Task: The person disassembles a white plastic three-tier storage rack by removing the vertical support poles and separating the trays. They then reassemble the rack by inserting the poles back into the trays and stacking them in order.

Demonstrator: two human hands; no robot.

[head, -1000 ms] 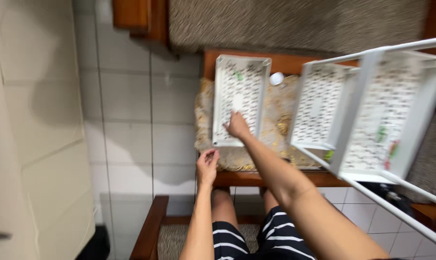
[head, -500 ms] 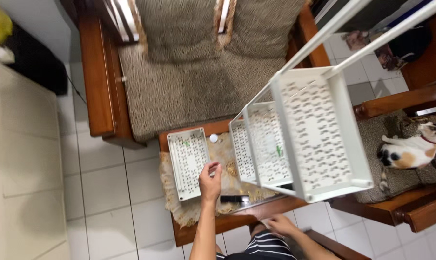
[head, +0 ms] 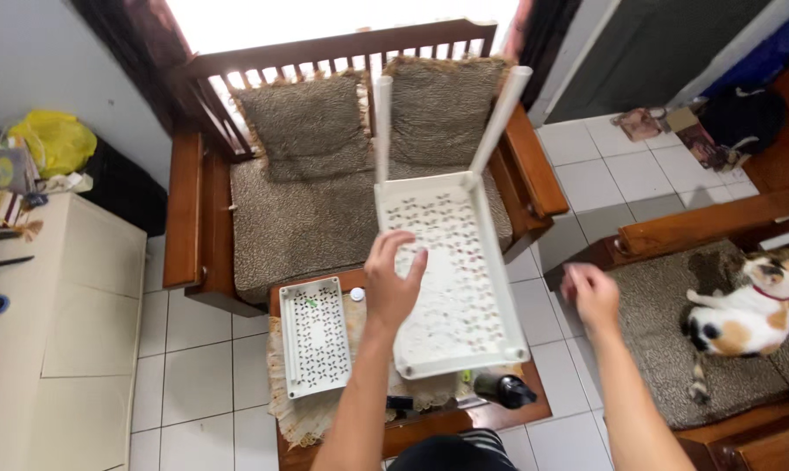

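You are in a home living room: a wooden sofa with patterned cushions fills the upper middle of the frame, a low wooden table sits at the bottom centre on white floor tiles, and a calico cat (lower right) rests on another cushioned seat.

Left hand touches a white perforated shelf; right hand hangs apart.
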